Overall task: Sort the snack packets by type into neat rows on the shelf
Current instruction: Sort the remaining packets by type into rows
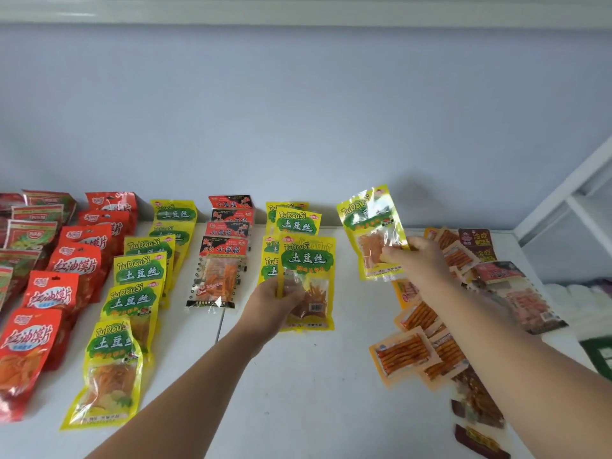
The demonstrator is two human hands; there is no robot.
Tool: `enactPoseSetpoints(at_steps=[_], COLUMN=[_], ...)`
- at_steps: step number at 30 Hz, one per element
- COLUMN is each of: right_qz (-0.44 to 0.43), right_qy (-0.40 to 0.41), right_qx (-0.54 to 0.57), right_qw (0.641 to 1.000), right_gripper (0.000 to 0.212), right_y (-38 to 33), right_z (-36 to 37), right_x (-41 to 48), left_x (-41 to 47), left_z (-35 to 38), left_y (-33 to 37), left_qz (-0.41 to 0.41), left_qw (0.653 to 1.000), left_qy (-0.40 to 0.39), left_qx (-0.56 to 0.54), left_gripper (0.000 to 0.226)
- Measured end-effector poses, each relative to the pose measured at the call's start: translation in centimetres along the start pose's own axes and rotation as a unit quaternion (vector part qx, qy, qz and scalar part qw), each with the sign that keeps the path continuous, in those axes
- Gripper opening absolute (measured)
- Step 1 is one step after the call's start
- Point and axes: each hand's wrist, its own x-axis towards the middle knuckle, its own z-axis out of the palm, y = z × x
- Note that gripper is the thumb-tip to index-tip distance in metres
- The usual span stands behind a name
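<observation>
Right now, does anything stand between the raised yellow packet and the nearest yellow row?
Nothing visible: bare shelf separates the raised yellow packet in the right hand from that row, whose front packet the left hand grips.

Bright, even, diffuse; cool bluish cast on plain pale blue-grey wall [298, 111]. Soft shadow thrown rightward onto it from raised glossy yellow plastic packet [371, 223]. Specular glare on that film, also on clear window of lower yellow plastic packet [308, 260] in left hand [275, 303]. Motion blur on right hand [420, 260]. Barrel bowing in white ledge [298, 11] at top. Red-topped clear packet [523, 299] near right edge smeared, print unreadable.
</observation>
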Motion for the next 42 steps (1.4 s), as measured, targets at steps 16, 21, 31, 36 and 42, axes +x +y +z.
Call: enactPoseSetpoints(at_steps=[16, 21, 31, 36, 42], right_qz=[0.130, 0.126, 0.141, 0.054, -0.001], right_qy=[-0.077, -0.114, -0.135, -0.112, -0.013], right_qx=[0.209, 0.150, 0.047, -0.066, -0.252], right_qw=[0.966, 0.974, 0.980, 0.990, 0.968], right_gripper=[0.014, 0.013, 0.015, 0.019, 0.056], right_y=[6.1, 6.2, 4.8, 4.4, 4.8], right_z=[2.8, 5.0, 13.7, 16.0, 16.3], right_x=[-14.0, -16.6, -18.1, -18.7, -19.3], left_x=[-5.3, -3.9, -2.4, -2.4, -2.4], left_z=[-0.5, -0.9, -4.6, -6.1, -6.2], left_y=[-3.4, -3.7, -5.1, -5.8, -5.6], left_qz=[-0.049, -0.053, -0.045, -0.005, -0.005], left_qw=[0.994, 0.995, 0.992, 0.993, 0.994], left_qy=[0.090, 0.064, 0.027, 0.004, -0.004], left_qx=[0.046, 0.062, 0.113, 0.116, 0.108], left_gripper=[0.009, 0.009, 0.030, 0.037, 0.037])
